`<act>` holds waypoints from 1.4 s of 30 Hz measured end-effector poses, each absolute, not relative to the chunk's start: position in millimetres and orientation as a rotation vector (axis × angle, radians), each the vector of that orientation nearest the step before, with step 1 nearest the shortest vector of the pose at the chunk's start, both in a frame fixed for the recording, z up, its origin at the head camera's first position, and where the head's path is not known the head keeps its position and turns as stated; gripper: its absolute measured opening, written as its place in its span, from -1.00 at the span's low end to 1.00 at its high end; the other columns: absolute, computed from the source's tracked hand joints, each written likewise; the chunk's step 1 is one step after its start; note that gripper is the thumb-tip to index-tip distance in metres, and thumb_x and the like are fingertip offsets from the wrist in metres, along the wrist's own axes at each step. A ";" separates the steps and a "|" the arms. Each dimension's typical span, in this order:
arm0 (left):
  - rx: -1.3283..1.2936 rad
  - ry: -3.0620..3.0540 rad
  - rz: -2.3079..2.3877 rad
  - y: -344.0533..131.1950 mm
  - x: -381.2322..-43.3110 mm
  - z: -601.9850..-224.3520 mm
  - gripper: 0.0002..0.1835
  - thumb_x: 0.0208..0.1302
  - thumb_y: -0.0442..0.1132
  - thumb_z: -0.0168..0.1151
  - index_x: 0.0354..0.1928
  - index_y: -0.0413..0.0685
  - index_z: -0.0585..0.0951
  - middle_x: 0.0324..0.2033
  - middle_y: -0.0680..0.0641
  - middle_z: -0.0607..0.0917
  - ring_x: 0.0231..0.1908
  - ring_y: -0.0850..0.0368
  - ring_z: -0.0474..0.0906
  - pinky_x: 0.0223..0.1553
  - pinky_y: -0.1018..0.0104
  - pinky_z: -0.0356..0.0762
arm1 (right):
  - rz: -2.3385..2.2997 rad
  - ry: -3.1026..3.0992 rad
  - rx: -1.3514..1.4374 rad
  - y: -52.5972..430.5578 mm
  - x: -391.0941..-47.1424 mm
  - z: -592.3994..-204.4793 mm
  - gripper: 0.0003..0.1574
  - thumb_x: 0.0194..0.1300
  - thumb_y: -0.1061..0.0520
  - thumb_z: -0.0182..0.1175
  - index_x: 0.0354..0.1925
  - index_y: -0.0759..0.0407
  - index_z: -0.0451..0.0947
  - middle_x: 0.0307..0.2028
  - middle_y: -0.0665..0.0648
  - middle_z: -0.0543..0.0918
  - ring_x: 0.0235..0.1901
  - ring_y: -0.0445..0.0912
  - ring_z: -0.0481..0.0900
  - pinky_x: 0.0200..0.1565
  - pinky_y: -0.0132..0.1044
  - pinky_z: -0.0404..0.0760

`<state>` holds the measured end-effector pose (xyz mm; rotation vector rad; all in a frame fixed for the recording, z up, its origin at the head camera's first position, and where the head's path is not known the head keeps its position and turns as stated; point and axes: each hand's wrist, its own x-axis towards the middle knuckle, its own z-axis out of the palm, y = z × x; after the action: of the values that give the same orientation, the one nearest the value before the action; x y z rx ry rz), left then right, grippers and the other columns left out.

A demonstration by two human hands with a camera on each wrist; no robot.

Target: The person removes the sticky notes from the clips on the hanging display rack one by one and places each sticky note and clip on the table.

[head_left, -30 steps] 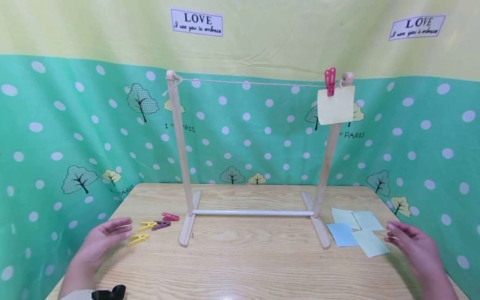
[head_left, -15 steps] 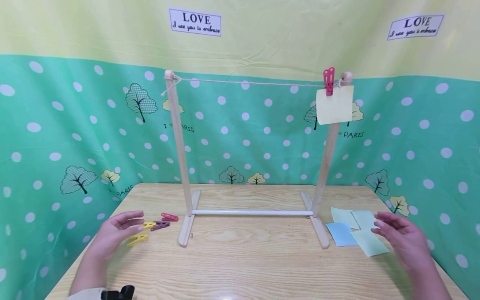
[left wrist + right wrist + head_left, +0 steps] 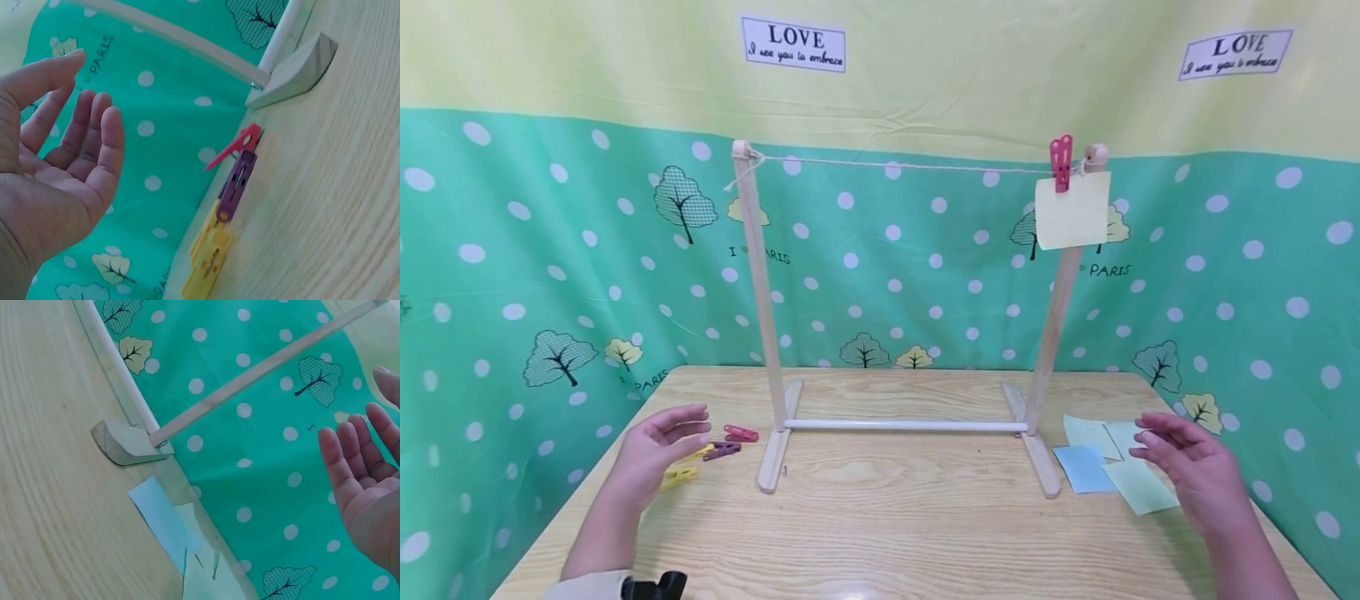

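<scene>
My left hand [image 3: 658, 454] hovers above the clothespins at the left, fingers relaxed and holding nothing. Beneath and beside it lie a pink clothespin [image 3: 741, 433], a purple clothespin [image 3: 236, 186] and two yellow clothespins, the nearer yellow clothespin [image 3: 208, 265] plain in the left wrist view. On the other side my right hand [image 3: 1195, 471], empty with loosely bent fingers, is held over the paper notes. Among these are a blue note [image 3: 1085, 469] and several pale green notes, one green note [image 3: 1141, 487] nearest me. The right hand partly covers the far right note.
A wooden stand with a left post [image 3: 760, 292], right post [image 3: 1052, 333] and white crossbar [image 3: 902, 425] stands mid-table. String [image 3: 887, 165] spans its top. A pink clothespin [image 3: 1061, 164] pins a cream note [image 3: 1072, 212] near the right end. A patterned curtain [image 3: 895, 250] hangs behind.
My left hand has moved right and slightly up, over the clothespins. The right hand has moved left and up, over the notes. Clothespins, notes and stand stay in place.
</scene>
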<state>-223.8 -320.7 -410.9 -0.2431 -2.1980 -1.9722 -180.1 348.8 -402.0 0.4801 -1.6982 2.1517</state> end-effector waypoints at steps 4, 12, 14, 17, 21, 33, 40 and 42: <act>-0.240 -2.187 -1.971 -311.1 -222.0 -402.2 -0.63 0.22 -0.44 0.33 0.06 -0.03 0.64 -0.11 0.20 0.67 -0.11 0.33 0.62 -0.15 0.50 0.62 | 2.117 -1.747 0.485 347.6 -178.9 -398.9 -0.56 0.35 0.57 -0.05 0.10 0.37 0.51 -0.03 0.08 0.64 -0.14 -0.14 0.65 -0.14 -0.31 0.68; -0.310 -2.135 -1.974 -293.5 -221.0 -389.4 -0.63 0.19 -0.46 0.34 0.06 -0.15 0.64 -0.13 0.21 0.69 -0.12 0.31 0.63 -0.13 0.50 0.61 | 2.025 -1.812 0.500 341.0 -178.7 -387.3 -0.62 0.35 0.56 -0.02 0.11 0.47 0.44 -0.03 0.09 0.60 -0.14 -0.14 0.64 -0.12 -0.35 0.66; -0.330 -2.123 -1.966 -287.5 -220.5 -385.5 -0.64 0.19 -0.47 0.34 0.05 -0.14 0.65 -0.14 0.20 0.69 -0.12 0.30 0.63 -0.14 0.49 0.62 | 1.995 -1.842 0.479 339.0 -179.3 -383.5 -0.63 0.35 0.53 0.01 0.11 0.46 0.44 -0.03 0.08 0.60 -0.14 -0.16 0.63 -0.12 -0.36 0.66; -0.352 -2.121 -1.960 -278.0 -220.6 -379.2 -0.63 0.18 -0.46 0.35 0.06 -0.17 0.64 -0.15 0.19 0.69 -0.12 0.29 0.63 -0.15 0.47 0.63 | 1.956 -1.880 0.436 335.8 -181.0 -376.5 -0.64 0.35 0.48 0.07 0.11 0.44 0.45 -0.04 0.06 0.60 -0.16 -0.17 0.63 -0.12 -0.39 0.65; -0.363 -2.140 -1.977 -265.7 -221.3 -371.1 -0.62 0.18 -0.45 0.36 0.07 -0.18 0.63 -0.17 0.14 0.70 -0.13 0.25 0.64 -0.17 0.40 0.66 | 1.905 -1.929 0.400 332.0 -183.6 -367.7 -0.64 0.34 0.43 0.13 0.11 0.40 0.47 -0.04 0.05 0.60 -0.18 -0.20 0.63 -0.14 -0.44 0.65; -0.345 -2.205 -2.013 -228.7 -229.9 -356.2 -0.55 0.14 -0.40 0.42 0.10 -0.28 0.58 -0.20 0.01 0.72 -0.24 0.16 0.70 -0.53 0.36 0.64 | 1.782 -2.002 0.439 320.5 -193.7 -344.2 -0.65 0.34 0.40 0.16 0.09 0.44 0.46 -0.06 0.04 0.61 -0.22 -0.20 0.61 -0.16 -0.46 0.65; -0.357 -2.227 -2.010 -213.1 -231.5 -352.0 -0.62 0.13 -0.43 0.41 0.02 -0.11 0.64 -0.22 0.08 0.71 -0.22 0.12 0.69 -0.72 0.54 0.31 | 1.699 -2.077 0.400 312.5 -198.1 -333.6 -0.60 0.36 0.33 0.18 0.14 0.41 0.44 -0.07 0.02 0.59 -0.23 -0.19 0.61 -0.11 -0.56 0.59; -0.396 -2.218 -2.012 -209.6 -231.7 -350.9 -0.62 0.13 -0.44 0.40 0.02 -0.10 0.64 -0.21 0.07 0.71 -0.20 0.10 0.69 -0.61 0.56 0.45 | 1.681 -2.089 0.389 310.6 -199.7 -331.2 -0.60 0.35 0.32 0.19 0.14 0.39 0.46 -0.08 0.03 0.58 -0.25 -0.17 0.61 -0.10 -0.57 0.58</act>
<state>-231.7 -209.6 -350.9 -0.3965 -2.2175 -2.0123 -199.7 310.6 -331.2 0.3885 -2.0890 1.6811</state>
